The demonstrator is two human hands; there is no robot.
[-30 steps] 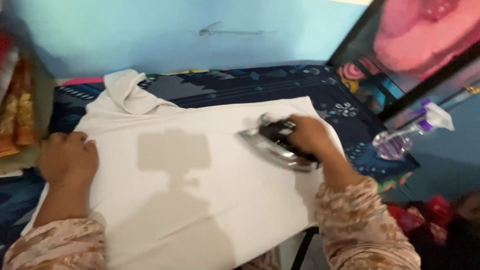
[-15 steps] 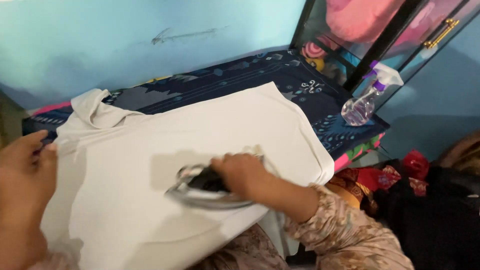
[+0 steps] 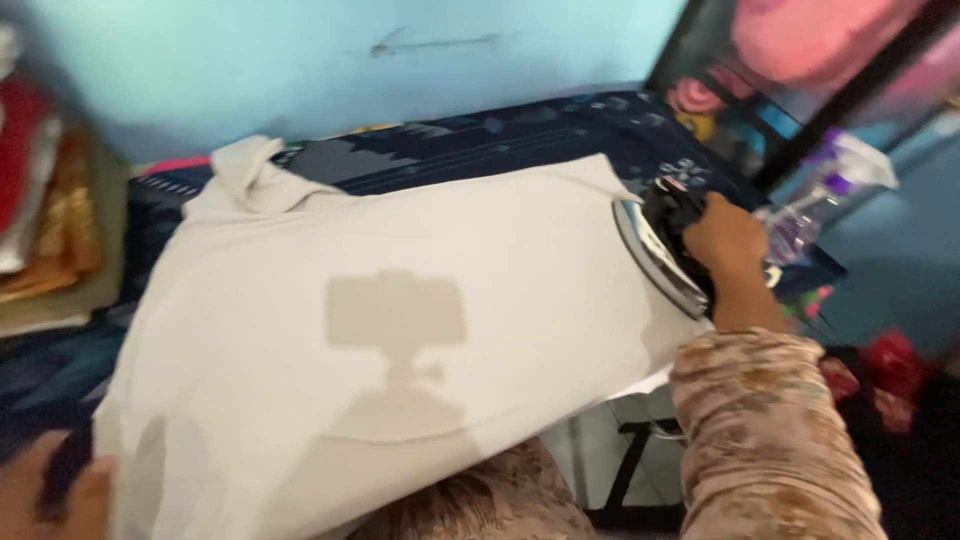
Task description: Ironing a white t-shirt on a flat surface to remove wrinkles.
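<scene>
1. Iron [image 3: 665,250]: dark handle over a shiny metal soleplate, tipped up on its edge at the right end of the ironing board [image 3: 470,140], its plate facing the cloth. It looks heavy, rigid and probably hot; the handle on top is the only safe place to take hold, well away from the plate.
2. Right hand [image 3: 725,240]: wrapped around the iron's handle, fingers pressed together in a closed grip. A patterned sleeve [image 3: 770,430] covers the forearm.
3. Shirt [image 3: 400,340]: pale, cream-coloured, spread flat across most of the board, its collar [image 3: 245,175] bunched at the far left. Soft, light and limp, it would likely slide or wrinkle if tugged; the hem or an edge offers the best hold. A shadow of the head-worn camera falls across its middle.
4. Left hand [image 3: 50,495]: at the lower left corner, resting at the shirt's near edge. Blur and the picture's border hide most of it, so I cannot tell how its fingers are set.
5. Board cover: dark blue with a printed pattern, showing beyond the shirt along the far side.
6. Spray bottle [image 3: 815,200]: clear with a purple-trimmed trigger head, standing just beyond the iron at the right end, near enough to be knocked by it.
7. Folded cloth [image 3: 50,220]: red and gold stack at the far left, apart from the shirt.
8. Wall [image 3: 300,60]: light blue, directly behind the board.
</scene>
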